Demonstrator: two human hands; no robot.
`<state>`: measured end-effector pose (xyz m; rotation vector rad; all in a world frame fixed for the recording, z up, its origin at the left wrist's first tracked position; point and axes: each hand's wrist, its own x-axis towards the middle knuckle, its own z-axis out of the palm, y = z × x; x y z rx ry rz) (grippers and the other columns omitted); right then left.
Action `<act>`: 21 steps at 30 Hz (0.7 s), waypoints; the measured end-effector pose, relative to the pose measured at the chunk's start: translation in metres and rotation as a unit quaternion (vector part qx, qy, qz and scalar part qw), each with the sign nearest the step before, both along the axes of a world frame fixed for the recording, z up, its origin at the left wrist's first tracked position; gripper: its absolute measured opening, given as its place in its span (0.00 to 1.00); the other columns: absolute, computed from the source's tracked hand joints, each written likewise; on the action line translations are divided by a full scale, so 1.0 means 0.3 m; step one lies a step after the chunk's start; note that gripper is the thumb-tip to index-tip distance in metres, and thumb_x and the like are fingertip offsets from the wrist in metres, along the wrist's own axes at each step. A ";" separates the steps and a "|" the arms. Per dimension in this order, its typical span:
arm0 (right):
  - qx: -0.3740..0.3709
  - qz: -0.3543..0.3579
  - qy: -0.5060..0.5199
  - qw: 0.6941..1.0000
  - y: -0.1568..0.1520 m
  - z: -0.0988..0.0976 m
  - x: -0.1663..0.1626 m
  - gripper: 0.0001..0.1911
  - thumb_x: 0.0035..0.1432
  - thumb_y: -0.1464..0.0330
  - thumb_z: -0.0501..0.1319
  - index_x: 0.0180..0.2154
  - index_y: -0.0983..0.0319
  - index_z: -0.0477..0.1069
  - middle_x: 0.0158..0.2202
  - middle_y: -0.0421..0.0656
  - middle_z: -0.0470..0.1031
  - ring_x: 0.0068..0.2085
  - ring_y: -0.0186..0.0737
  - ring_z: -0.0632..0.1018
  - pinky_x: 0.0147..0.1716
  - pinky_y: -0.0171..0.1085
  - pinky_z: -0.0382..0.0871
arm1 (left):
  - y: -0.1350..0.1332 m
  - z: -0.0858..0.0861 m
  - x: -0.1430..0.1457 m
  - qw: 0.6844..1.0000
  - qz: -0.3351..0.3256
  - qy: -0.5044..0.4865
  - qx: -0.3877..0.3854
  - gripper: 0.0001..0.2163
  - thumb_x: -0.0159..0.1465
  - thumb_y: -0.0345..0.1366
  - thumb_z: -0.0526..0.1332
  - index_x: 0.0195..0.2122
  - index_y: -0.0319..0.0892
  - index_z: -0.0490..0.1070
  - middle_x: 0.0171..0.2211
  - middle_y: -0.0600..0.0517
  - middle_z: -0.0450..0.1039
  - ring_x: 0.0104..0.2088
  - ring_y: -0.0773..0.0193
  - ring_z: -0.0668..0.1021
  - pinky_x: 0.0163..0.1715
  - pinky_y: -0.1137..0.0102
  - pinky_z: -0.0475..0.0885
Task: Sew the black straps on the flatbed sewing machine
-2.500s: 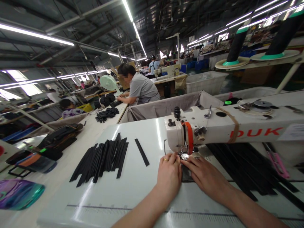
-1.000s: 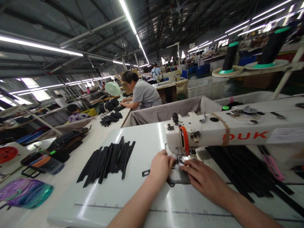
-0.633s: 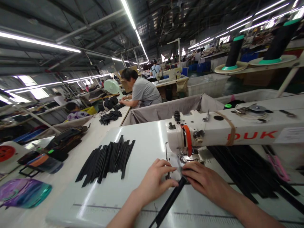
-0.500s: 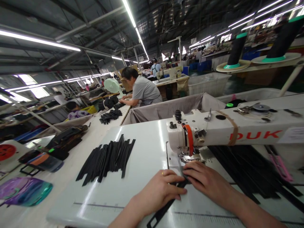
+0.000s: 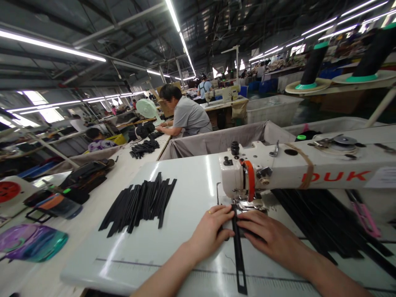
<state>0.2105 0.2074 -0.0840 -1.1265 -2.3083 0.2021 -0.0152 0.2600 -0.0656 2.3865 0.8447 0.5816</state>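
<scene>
Black strip (image 5: pixel 239 251): left hand (image 5: pixel 208 231) at left edge, thumb spread; right hand (image 5: pixel 269 232) opposite, grip unclear; open tabletop (image 5: pixel 190 185) leftward

Sewing workshop all around me: a sewing machine (image 5: pixel 284 167) at right, thread cones (image 5: pixel 313 66) upper right, strip light (image 5: pixel 52 46) upper left, seemingly heaped cloth (image 5: pixel 274 64) dimly beyond.

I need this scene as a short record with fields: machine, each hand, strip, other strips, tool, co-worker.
Machine: white sewing machine with an orange band
Left hand: fingertips at left edge of the black strip
Right hand: fingertips at its right edge
Strip: far end near the needle area, rectangular opening in near end
Other strips: pile on the left; more strips below the machine arm
Tool: pink-handled, kind unclear
Co-worker: person in grey shirt, bending forward
</scene>
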 end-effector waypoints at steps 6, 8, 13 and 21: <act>0.027 -0.002 0.009 1.000 0.002 -0.001 0.002 0.13 0.65 0.69 0.59 0.50 0.59 0.74 0.49 0.47 0.77 0.51 0.44 0.77 0.51 0.43 0.74 | -0.030 -0.014 0.021 1.000 -0.007 -0.004 0.021 0.21 0.65 0.32 0.64 0.59 0.38 0.67 0.58 0.45 0.70 0.62 0.54 0.67 0.63 0.57 0.64; 0.040 0.003 0.016 0.999 -0.001 0.001 0.004 0.12 0.65 0.69 0.59 0.49 0.59 0.75 0.48 0.47 0.77 0.50 0.43 0.77 0.50 0.41 0.74 | -0.041 -0.014 0.022 1.000 -0.005 0.003 0.018 0.21 0.65 0.32 0.63 0.60 0.39 0.67 0.60 0.46 0.69 0.63 0.55 0.66 0.64 0.58 0.63; 0.052 -0.001 0.021 0.998 -0.008 0.008 0.006 0.11 0.66 0.69 0.58 0.47 0.59 0.76 0.47 0.46 0.77 0.49 0.41 0.78 0.49 0.38 0.75 | -0.051 -0.015 0.020 0.999 0.002 0.046 0.010 0.23 0.65 0.32 0.62 0.62 0.43 0.65 0.63 0.49 0.64 0.64 0.56 0.65 0.65 0.55 0.60; 0.059 -0.030 0.029 0.997 -0.001 -0.011 0.004 0.12 0.66 0.69 0.57 0.48 0.60 0.75 0.47 0.46 0.77 0.49 0.42 0.78 0.49 0.40 0.75 | -0.029 -0.005 0.045 0.999 0.004 0.040 0.032 0.22 0.64 0.31 0.63 0.59 0.41 0.67 0.61 0.47 0.67 0.62 0.54 0.67 0.62 0.56 0.64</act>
